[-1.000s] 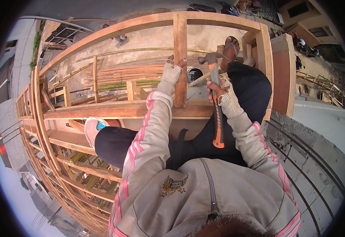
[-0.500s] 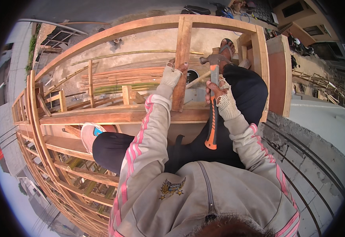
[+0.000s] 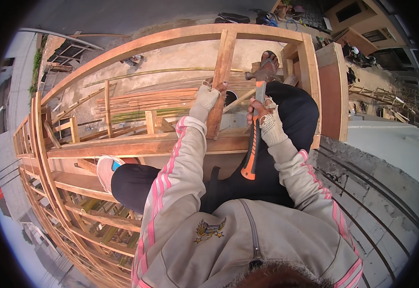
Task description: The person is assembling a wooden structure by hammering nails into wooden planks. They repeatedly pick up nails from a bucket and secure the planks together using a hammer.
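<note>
Fingers point(image 3: 250, 110) grip a hammer point(image 3: 254, 136) in the right hand point(image 3: 267, 115), timber point(image 3: 223, 68) in the left hand point(image 3: 207, 97).

In the right hand point(image 3: 263, 111), holds a hammer point(image 3: 253, 137) with a dull, dark metal head point(image 3: 263, 75) and a matt, plastic- or rubber-looking handle point(image 3: 250, 161), and wears on both hands coarse, open-knit cloth gloves point(image 3: 205, 102) and, behind them, sleeves point(image 3: 190, 153) of creased, matt cloth. In the left hand point(image 3: 212, 90), grips an upright point(image 3: 226, 50) of bare, matt, grained wood, and shows below that hand a crossbeam point(image 3: 147, 145) of similarly raw timber. Just right of the right hand, shows trousers point(image 3: 296, 110) of matt cloth, and farther right a wall point(image 3: 358, 156) of rough, grey, concrete-like blocks.
</note>
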A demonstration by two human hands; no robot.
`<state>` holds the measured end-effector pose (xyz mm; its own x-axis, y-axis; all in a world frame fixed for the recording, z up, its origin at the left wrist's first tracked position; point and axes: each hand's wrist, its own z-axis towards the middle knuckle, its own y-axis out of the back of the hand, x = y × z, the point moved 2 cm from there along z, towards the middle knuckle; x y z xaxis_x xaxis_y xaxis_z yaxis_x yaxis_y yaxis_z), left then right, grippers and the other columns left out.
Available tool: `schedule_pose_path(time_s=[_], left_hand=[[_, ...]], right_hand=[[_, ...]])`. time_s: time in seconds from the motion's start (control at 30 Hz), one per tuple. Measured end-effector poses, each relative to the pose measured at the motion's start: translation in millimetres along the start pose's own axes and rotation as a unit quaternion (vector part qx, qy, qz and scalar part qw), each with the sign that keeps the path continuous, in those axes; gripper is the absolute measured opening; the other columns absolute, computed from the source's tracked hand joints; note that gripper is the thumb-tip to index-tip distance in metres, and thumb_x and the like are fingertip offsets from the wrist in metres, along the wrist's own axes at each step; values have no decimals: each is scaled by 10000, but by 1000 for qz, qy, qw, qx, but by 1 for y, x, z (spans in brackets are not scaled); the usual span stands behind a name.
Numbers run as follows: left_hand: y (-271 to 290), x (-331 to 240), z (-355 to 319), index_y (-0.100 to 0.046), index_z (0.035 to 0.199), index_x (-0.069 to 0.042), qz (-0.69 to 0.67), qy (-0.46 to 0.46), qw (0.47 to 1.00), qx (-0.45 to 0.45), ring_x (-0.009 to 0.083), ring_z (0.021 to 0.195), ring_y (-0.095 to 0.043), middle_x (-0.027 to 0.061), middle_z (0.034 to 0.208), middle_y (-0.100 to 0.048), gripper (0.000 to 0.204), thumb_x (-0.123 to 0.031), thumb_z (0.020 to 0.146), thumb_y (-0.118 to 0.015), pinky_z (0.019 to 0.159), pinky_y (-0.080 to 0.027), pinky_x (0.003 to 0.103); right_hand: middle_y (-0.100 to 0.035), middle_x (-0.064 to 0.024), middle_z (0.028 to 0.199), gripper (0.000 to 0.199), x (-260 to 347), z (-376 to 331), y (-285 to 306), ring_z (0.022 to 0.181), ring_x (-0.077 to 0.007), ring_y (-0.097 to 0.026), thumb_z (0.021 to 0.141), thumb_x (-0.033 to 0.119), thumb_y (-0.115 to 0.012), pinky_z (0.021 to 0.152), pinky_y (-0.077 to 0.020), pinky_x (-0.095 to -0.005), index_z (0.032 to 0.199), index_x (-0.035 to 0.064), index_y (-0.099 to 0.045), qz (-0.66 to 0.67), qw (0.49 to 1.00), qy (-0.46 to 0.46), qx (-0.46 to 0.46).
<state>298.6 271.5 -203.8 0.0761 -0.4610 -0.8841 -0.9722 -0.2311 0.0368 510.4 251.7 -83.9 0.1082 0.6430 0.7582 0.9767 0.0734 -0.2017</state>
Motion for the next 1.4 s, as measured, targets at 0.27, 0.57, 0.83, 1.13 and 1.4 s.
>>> schedule_pose_path(time_s=[0.27, 0.57, 0.83, 1.13, 1.4], left_hand=[[8, -16, -11, -572, 1273, 113, 56, 55, 997, -1, 216, 956, -639, 190, 1082, -671, 776, -486, 840, -810, 837, -520, 348], [7, -23, -10, -555, 1262, 153, 173, 31, 984, -14, 284, 971, -689, 248, 1071, -689, 804, -509, 857, -765, 834, -539, 371], [10, -18, -2, -578, 1219, 157, 172, 60, 983, 16, 363, 1037, -703, 320, 1116, -683, 820, -544, 832, -758, 878, -542, 415], [21, 14, 12, -604, 1142, 182, 125, 53, 990, -43, 362, 989, -693, 314, 1055, -689, 873, -587, 772, -788, 850, -538, 410], [23, 19, 21, -550, 1215, 194, 143, 63, 987, 30, 272, 1004, -676, 280, 1115, -666, 897, -568, 811, -794, 827, -541, 366]], right_hand=[[-626, -66, 749, 154, 31, 31, -13, 551, -187, -629, 973, 160, -683, 444, -519, -317, 961, 44, -582, 50, 998, 32, 14], [-567, -52, 804, 211, 25, 91, -20, 555, -178, -556, 1011, 217, -643, 470, -479, -346, 1145, 144, -497, 143, 988, -9, -52], [-557, -35, 760, 229, -6, 103, -20, 525, -163, -543, 997, 223, -673, 446, -477, -337, 1085, 142, -478, 142, 987, 25, -63], [-554, -33, 736, 240, -5, 99, -17, 503, -167, -547, 980, 226, -690, 409, -466, -327, 1104, 151, -498, 75, 994, 5, -77], [-586, -22, 716, 229, -7, 106, -28, 497, -161, -572, 979, 250, -697, 405, -476, -325, 1035, 150, -499, 44, 996, 10, -79]])
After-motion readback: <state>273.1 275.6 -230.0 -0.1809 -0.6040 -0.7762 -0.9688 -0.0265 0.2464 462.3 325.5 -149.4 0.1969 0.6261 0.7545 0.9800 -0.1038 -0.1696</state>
